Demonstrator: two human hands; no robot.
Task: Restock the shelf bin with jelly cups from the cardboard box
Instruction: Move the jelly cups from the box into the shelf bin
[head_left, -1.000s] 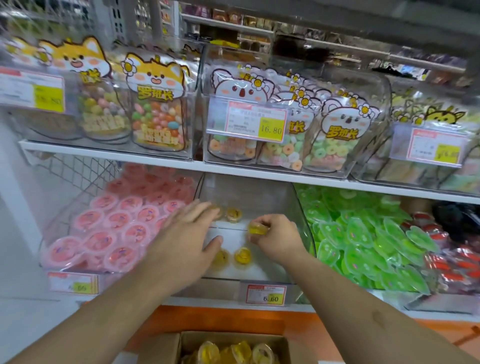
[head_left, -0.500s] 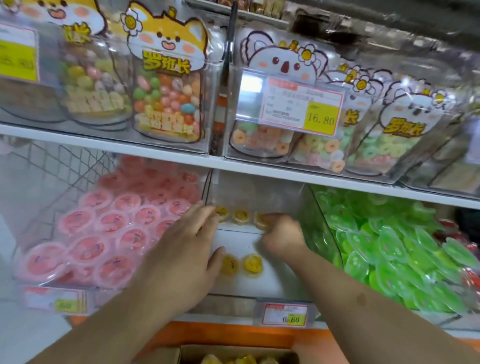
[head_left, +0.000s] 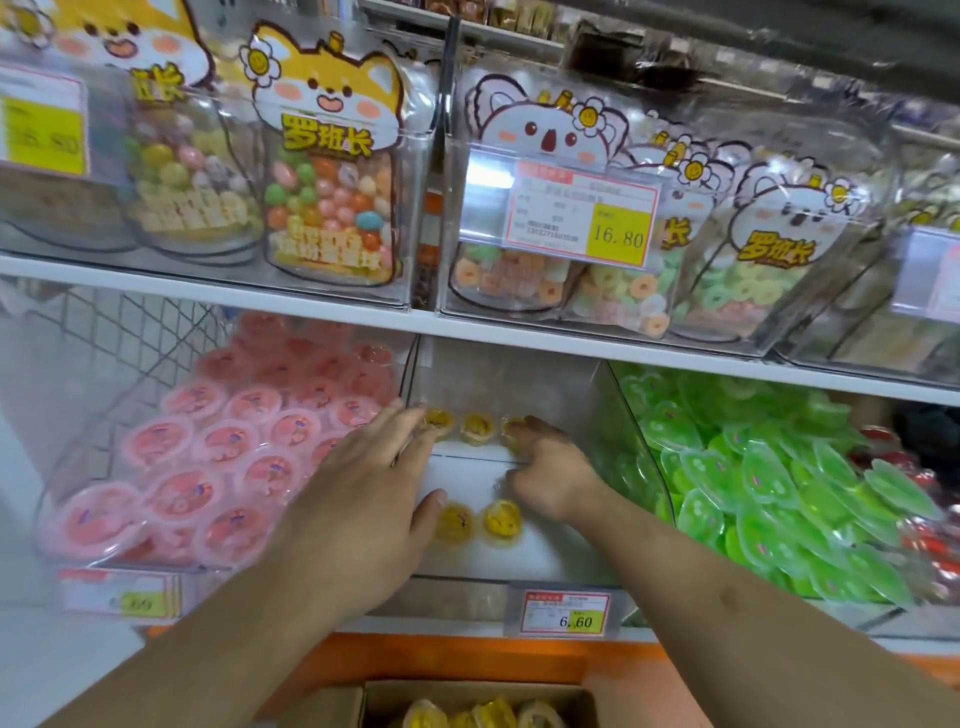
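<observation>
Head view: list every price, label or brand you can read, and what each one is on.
"16.80": price tag on the upper ring-candy bin; its small print is unreadable.
"6.60": price tag under the clear shelf bin.
"罗班长": candy-ball pouch and koala pouch.
Left tags: too blurred.

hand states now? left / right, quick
Left hand: open, fingers straight, reaching into the clear bin by the back-row jelly cups.
Right hand: fingers curled at a back-row cup; whether it grips, cannot be told.
</observation>
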